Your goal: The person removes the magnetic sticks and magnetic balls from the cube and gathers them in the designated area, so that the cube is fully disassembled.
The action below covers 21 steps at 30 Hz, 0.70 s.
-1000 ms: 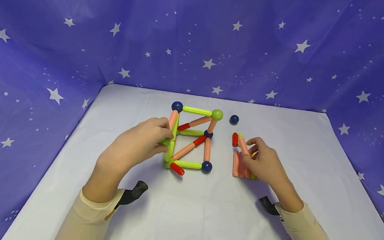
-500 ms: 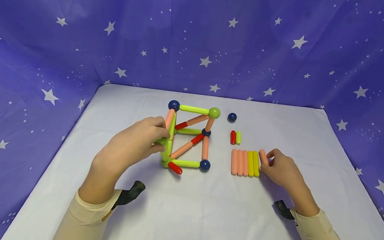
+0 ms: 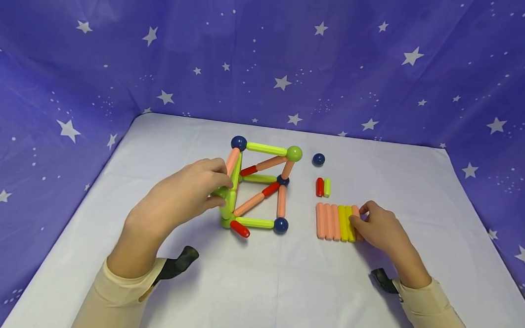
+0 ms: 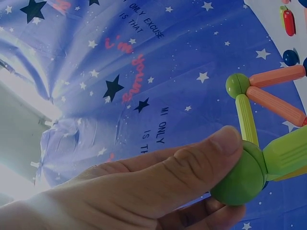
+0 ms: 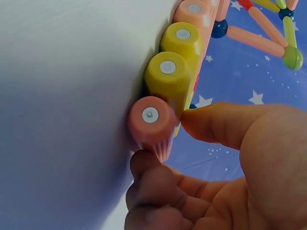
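Observation:
My left hand (image 3: 180, 194) pinches a green ball (image 4: 240, 179) at the near left upper corner of a frame built of magnetic rods and balls (image 3: 266, 149). The thumb lies over the ball, and fingers show beneath it. At the right, my right hand (image 3: 381, 229) holds a salmon magnetic rod (image 5: 153, 122) between thumb and fingers. That rod lies at the right end of a row, alongside two yellow rods (image 3: 345, 223). Several more salmon rods (image 3: 326, 222) make up the row's left part. The thumb tip reaches right beside the nearest yellow rod.
Behind the row lie a short red rod (image 3: 319, 187) and a short lime rod (image 3: 327, 187). A loose dark blue ball (image 3: 318, 159) sits farther back. One red rod (image 3: 240, 229) juts from the frame's near left base. Starry purple cloth (image 3: 268, 60) surrounds the white table (image 3: 282, 294).
My right hand has carried the salmon rod from above the row to its right end, then slid it left against the yellow rods. The left hand keeps its pinch on the green ball.

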Motion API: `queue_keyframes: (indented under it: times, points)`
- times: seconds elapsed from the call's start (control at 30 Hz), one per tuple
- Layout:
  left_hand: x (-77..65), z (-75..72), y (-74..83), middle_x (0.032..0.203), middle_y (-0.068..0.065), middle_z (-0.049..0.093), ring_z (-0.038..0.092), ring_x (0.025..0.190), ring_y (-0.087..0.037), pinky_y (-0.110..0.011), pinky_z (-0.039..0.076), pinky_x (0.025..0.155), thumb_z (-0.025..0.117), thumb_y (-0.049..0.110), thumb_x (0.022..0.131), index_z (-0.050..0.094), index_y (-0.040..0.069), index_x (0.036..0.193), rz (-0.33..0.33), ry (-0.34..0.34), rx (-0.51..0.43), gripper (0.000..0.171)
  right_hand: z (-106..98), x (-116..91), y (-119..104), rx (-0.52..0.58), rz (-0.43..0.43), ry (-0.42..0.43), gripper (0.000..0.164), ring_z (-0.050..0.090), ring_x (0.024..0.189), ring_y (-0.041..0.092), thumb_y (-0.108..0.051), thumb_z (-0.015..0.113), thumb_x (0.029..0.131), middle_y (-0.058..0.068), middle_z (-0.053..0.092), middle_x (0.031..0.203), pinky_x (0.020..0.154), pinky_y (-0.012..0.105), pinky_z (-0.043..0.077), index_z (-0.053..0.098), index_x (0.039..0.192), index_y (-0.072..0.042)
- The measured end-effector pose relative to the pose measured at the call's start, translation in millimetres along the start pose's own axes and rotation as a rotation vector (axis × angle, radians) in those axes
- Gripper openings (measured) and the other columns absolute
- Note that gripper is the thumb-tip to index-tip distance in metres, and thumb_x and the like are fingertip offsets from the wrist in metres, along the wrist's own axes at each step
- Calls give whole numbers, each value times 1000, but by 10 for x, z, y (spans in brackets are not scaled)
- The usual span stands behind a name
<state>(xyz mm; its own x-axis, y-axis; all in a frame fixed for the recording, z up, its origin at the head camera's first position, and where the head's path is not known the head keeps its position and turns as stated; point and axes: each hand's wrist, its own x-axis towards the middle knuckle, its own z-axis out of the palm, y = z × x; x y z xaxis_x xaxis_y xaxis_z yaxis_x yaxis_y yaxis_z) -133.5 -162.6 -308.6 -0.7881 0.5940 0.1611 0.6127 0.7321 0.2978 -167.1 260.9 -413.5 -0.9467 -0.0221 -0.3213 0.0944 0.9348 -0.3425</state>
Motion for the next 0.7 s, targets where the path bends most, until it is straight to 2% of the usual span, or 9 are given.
queue_keyframes:
  times: [0.17,0.47,0.57,0.7]
  points:
    - [-5,-9,4,94,-1,58,57,86,-17,-30,50,74,85,6,73,73,7,97,-3,2,6,27,11,4,-26,-3,7,-2,50,52,67,21,-39,58,92,10,60,83,57,31,42,50,118,3]
    - [-1,-9,20,94,-1,57,56,85,-17,-29,50,74,85,6,74,74,7,98,-15,-9,11,26,38,-22,-73,-8,-1,11,47,53,68,22,-38,57,92,11,61,84,57,31,43,53,113,4]
    - [5,-10,25,94,-1,57,55,86,-17,-29,50,75,85,6,74,74,7,98,-20,-15,9,26,35,-47,-117,-36,-4,66,51,53,67,24,-41,55,94,12,60,82,56,32,44,53,113,6]
    - [12,-9,28,94,-1,57,55,86,-17,-29,50,75,84,6,74,74,7,98,-20,-18,6,26,47,-93,-294,-55,-70,228,51,52,62,24,-41,57,94,11,58,73,50,32,43,55,108,8]
